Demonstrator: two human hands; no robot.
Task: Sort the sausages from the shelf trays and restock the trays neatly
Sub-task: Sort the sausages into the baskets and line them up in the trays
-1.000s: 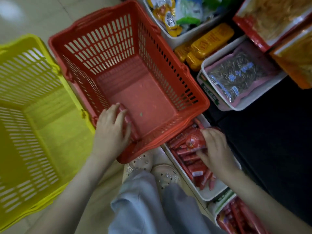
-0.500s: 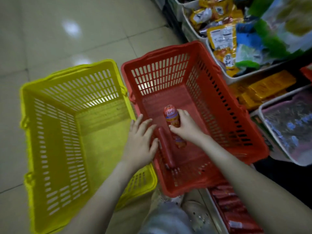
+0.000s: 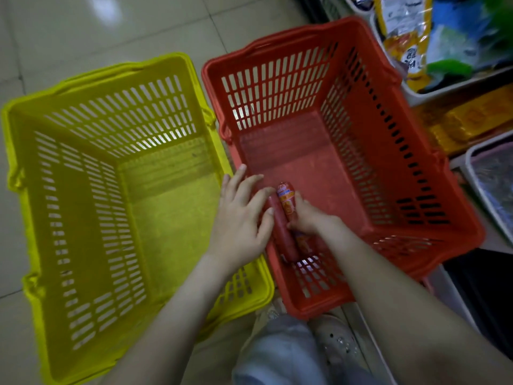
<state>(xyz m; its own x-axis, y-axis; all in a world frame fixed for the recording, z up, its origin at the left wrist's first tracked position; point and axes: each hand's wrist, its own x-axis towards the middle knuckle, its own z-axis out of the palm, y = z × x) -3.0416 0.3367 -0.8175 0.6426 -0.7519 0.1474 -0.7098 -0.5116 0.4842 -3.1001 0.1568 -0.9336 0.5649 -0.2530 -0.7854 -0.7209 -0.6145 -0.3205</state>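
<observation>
Two sausages lie side by side along the near left wall inside the red basket. The plain dark red sausage is on the left. Beside it, my right hand grips the orange-labelled sausage, whose far end sticks out past my fingers. My left hand lies over the red basket's left rim with its fingers spread and straight, the fingertips touching the dark red sausage's far end. The yellow basket stands on the left, touching the red one, with nothing in it.
Shelf trays line the right edge: a white tray of snack packets at top, yellow packs below it, and another tray with a clear bag. My knees and white shoes are at the bottom. Tiled floor lies beyond the baskets.
My right hand lifted the labelled sausage from the shelf tray into the red basket and lowered it beside the dark red one. My left hand stayed on the rim; the view shifted left.
</observation>
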